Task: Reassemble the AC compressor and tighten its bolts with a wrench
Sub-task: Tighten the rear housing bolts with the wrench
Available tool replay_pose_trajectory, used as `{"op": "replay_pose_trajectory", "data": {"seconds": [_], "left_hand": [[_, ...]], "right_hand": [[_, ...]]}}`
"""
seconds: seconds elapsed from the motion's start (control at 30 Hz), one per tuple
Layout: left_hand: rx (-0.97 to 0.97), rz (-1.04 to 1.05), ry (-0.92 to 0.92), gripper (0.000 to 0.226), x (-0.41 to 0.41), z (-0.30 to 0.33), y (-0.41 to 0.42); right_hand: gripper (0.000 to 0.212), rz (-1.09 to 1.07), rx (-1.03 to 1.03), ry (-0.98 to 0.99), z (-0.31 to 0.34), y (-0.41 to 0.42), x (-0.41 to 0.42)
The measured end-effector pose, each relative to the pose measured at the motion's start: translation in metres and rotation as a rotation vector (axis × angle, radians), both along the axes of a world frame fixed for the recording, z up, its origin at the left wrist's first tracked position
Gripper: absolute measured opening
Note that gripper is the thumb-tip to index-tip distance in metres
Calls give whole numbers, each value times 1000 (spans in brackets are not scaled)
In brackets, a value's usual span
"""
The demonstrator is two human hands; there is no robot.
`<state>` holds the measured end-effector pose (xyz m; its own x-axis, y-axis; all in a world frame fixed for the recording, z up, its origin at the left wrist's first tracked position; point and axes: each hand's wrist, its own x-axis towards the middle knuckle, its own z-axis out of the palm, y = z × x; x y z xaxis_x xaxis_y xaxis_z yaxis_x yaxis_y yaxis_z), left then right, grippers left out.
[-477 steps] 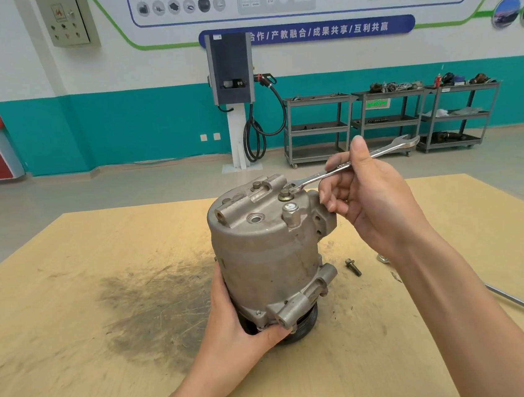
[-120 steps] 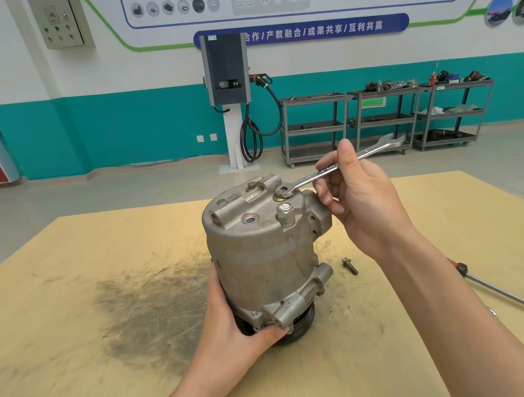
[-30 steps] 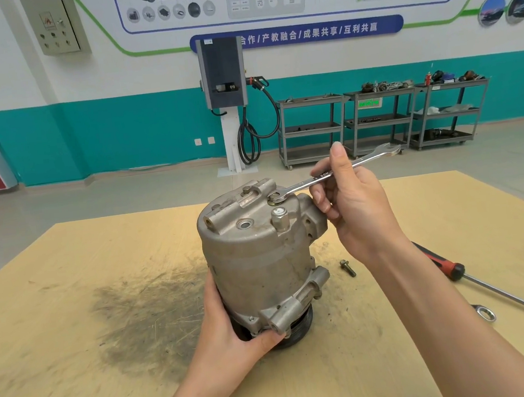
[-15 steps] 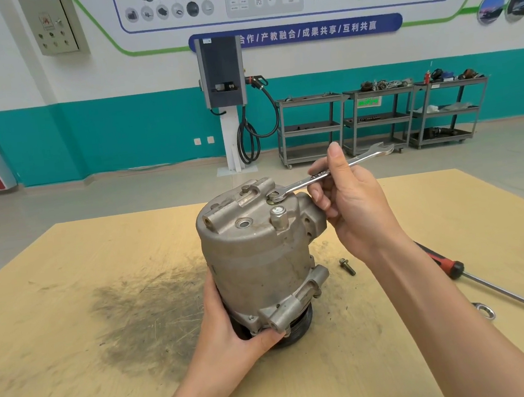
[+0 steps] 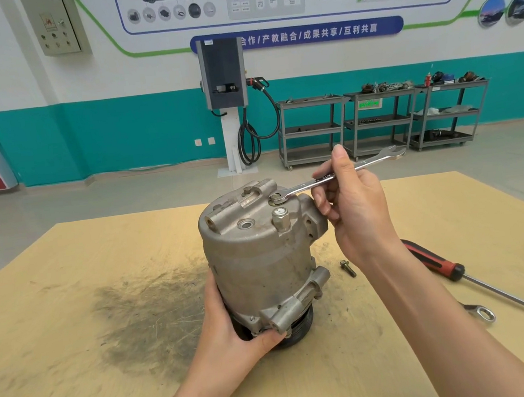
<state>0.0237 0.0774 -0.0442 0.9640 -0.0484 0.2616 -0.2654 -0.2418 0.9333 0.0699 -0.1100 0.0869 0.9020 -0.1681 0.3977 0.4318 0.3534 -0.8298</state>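
We see the wooden counter (image 5: 74, 331), smudged dark with grime to the left of the AC compressor (image 5: 261, 263), which stands upright at its centre on its black pulley end. Our left hand (image 5: 233, 334) wraps the compressor's lower body, its grip clenched around the housing. Our right hand (image 5: 355, 208) pinches the shank of a combination wrench (image 5: 342, 173), that grip grasping the tool, whose ring end sits on a bolt on the compressor's top face. A red-handled screwdriver (image 5: 435, 264) lies on the counter to the right, a second wrench's ring end (image 5: 483, 314) beside its shaft. A loose bolt (image 5: 348, 268) rests near the compressor's base.
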Motion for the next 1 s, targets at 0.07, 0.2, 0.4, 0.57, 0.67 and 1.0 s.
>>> {"op": "replay_pose_trajectory", "data": {"seconds": [0.07,0.2,0.4,0.57,0.67,1.0], "left_hand": [[-5,-2,-4,111,0,1,0],[-10,-6,1,110,-1,1,0],[-4,-13,-7,121,-1,0,1],[2,-6,-4,124,0,-1,1],[3,-4,-1,124,1,-2,1],[-1,-5,-3,122,2,-4,1]], "right_hand": [[43,-6,0,-9,-1,0,0],[43,-21,-2,-25,-1,1,1],[43,-63,-27,-43,-4,2,0],[43,-71,-33,-36,-3,2,0],[43,-69,-39,-33,-2,2,0],[42,33,-6,61,1,-1,0]]}}
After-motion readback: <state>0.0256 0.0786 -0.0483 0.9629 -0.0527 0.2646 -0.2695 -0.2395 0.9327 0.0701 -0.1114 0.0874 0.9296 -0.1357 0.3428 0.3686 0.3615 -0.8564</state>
